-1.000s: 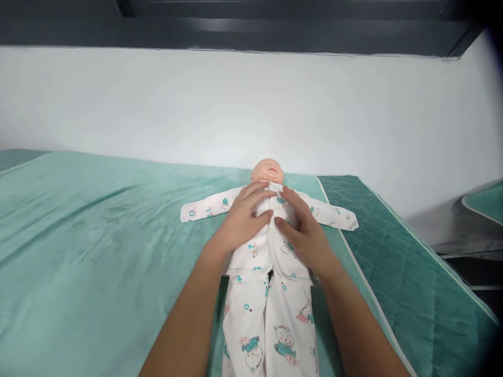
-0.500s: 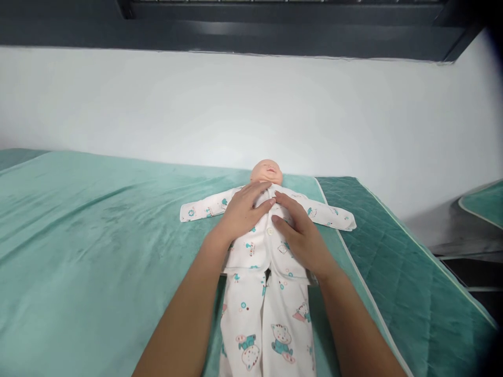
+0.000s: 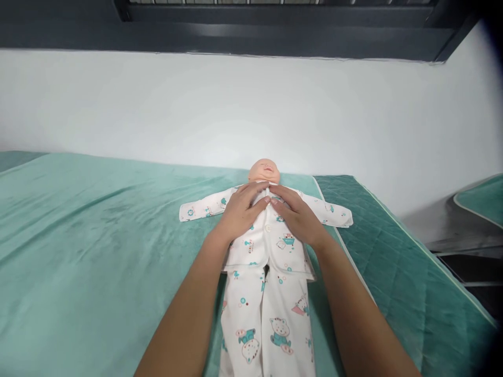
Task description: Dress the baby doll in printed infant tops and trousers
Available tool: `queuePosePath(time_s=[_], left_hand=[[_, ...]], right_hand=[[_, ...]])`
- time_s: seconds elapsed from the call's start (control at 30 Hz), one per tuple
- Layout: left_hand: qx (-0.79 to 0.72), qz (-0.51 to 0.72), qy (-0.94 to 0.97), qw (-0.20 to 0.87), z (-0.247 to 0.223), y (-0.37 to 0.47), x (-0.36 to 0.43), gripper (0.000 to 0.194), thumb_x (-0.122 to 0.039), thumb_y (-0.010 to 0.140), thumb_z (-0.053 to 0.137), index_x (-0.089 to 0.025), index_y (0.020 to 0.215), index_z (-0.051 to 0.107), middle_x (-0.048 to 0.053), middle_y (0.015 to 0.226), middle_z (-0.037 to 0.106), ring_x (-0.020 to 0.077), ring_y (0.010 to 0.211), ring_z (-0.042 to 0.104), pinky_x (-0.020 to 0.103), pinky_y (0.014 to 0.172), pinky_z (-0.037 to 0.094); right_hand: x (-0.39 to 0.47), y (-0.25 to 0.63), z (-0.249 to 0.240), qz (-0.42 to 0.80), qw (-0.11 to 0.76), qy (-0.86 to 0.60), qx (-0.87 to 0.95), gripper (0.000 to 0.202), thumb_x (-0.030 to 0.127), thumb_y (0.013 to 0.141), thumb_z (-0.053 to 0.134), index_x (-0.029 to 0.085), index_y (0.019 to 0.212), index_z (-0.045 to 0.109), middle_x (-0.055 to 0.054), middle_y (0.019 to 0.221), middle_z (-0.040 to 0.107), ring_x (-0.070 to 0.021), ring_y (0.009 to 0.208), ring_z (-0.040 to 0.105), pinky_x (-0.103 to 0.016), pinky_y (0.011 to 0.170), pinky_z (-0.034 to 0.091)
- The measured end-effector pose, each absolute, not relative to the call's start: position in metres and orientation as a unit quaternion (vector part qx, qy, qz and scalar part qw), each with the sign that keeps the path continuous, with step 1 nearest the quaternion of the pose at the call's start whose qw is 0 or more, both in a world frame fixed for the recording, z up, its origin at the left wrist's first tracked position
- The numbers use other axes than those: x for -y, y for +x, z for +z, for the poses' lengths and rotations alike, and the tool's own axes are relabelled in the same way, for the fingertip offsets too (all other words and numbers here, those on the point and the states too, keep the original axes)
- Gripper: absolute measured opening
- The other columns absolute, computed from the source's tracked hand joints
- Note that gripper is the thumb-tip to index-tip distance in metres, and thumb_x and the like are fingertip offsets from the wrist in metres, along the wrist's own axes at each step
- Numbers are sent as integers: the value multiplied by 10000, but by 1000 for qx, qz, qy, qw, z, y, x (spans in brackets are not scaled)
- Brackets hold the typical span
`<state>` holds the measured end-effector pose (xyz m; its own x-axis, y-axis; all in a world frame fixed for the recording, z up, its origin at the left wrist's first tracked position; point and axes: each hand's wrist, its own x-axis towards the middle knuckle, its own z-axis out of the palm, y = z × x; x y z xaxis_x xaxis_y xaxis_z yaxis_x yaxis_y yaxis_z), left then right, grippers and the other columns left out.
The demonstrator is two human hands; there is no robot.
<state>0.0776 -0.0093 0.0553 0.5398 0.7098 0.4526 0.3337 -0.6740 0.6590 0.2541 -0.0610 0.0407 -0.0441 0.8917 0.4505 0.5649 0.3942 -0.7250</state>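
A baby doll lies face up, its pinkish head (image 3: 264,170) near the wall. It wears a white printed jacket (image 3: 245,254) with both sleeves stretched out sideways, and matching white trousers (image 3: 280,309). My left hand (image 3: 244,208) rests on the left side of the jacket's upper chest, thumb apart from the fingers. On the right side of the chest lies my right hand (image 3: 296,213), palm down, its fingertips meeting those of my left hand near the collar. Neither hand grips anything. A button (image 3: 268,228) shows below the thumbs.
A light green sheet (image 3: 118,251) lies under the doll. At the right is a darker quilted green pad (image 3: 393,251) with a pale edge. Behind stands a white wall (image 3: 236,104), with a dark metal frame (image 3: 275,31) above it.
My right hand has moved up the chest and inward, so its fingertips now meet my left hand's. More of the jacket's right side shows. The view has shifted slightly.
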Motion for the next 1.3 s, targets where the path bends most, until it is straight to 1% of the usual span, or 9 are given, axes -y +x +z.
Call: queuePosePath(time_s=[0.2, 0.33, 0.47, 0.57, 0.73, 0.83, 1.0, 1.2, 1.3], left_hand=[[-297, 400, 820, 282, 49, 77, 5, 381, -385, 983, 426, -253, 1309, 574, 39, 1405, 565, 185, 1341, 464, 365, 1143, 345], [-375, 416, 799, 218, 30, 63, -1, 420, -395, 1008, 336, -222, 1302, 580, 45, 1401, 575, 183, 1390, 414, 385, 1169, 304], [-479, 318, 814, 84, 10, 22, 1, 453, -377, 1006, 309, -242, 1396, 497, 43, 1492, 483, 219, 1433, 351, 493, 1210, 168], [-532, 225, 816, 10, 0, -19, 5, 513, -364, 966, 400, -284, 1472, 394, 34, 1573, 353, 256, 1476, 257, 556, 1204, 107], [-638, 193, 745, -9, -8, -61, 3, 550, -308, 958, 350, -232, 1503, 350, 97, 1560, 371, 267, 1427, 352, 518, 1163, 256], [-656, 188, 731, -4, -8, -62, 1, 550, -263, 962, 312, -189, 1506, 344, 139, 1508, 444, 260, 1412, 378, 495, 1152, 277], [-655, 199, 728, -8, -7, -58, 1, 544, -151, 951, 283, -202, 1480, 400, 123, 1416, 553, 243, 1369, 442, 475, 1141, 303], [-671, 272, 690, -16, -10, -65, -5, 606, -61, 892, 327, -271, 1443, 468, 69, 1529, 424, 261, 1321, 507, 440, 1069, 413], [-668, 274, 692, -4, -10, -65, -5, 601, -65, 883, 358, -262, 1439, 477, 55, 1556, 382, 277, 1292, 533, 438, 1036, 447]], right_hand=[[62, 255, 28, 211, 516, -495, 666, 408, 462, 957, 497, 295, 1320, 577, -25, 1448, 527, -207, 1375, 424, -438, 1174, 296], [64, 263, 9, 146, 546, -560, 606, 445, 493, 980, 421, 251, 1325, 567, -62, 1469, 502, -209, 1365, 435, -441, 1162, 305], [73, 296, -17, 5, 426, -669, 609, 557, 495, 989, 352, 132, 1385, 500, -172, 1493, 449, -280, 1412, 358, -518, 1158, 255], [92, 329, -33, -45, 302, -731, 611, 554, 471, 992, 326, 154, 1428, 455, -150, 1544, 383, -304, 1445, 294, -548, 1152, 232], [129, 363, -49, -41, 214, -799, 560, 623, 472, 965, 353, 127, 1484, 365, -165, 1554, 362, -300, 1421, 343, -477, 1138, 287], [139, 363, -50, -38, 192, -824, 532, 646, 478, 952, 366, 111, 1483, 369, -212, 1551, 341, -339, 1411, 355, -491, 1115, 310], [141, 358, -47, -37, 193, -848, 492, 643, 482, 942, 384, 104, 1463, 403, -260, 1501, 393, -357, 1379, 407, -507, 1092, 335], [141, 360, -46, -31, 201, -847, 491, 624, 459, 931, 407, 110, 1448, 418, -211, 1495, 432, -340, 1380, 406, -486, 1111, 324], [142, 360, -46, -33, 199, -845, 494, 608, 456, 932, 402, 125, 1441, 426, -191, 1475, 464, -337, 1359, 431, -488, 1104, 333]])
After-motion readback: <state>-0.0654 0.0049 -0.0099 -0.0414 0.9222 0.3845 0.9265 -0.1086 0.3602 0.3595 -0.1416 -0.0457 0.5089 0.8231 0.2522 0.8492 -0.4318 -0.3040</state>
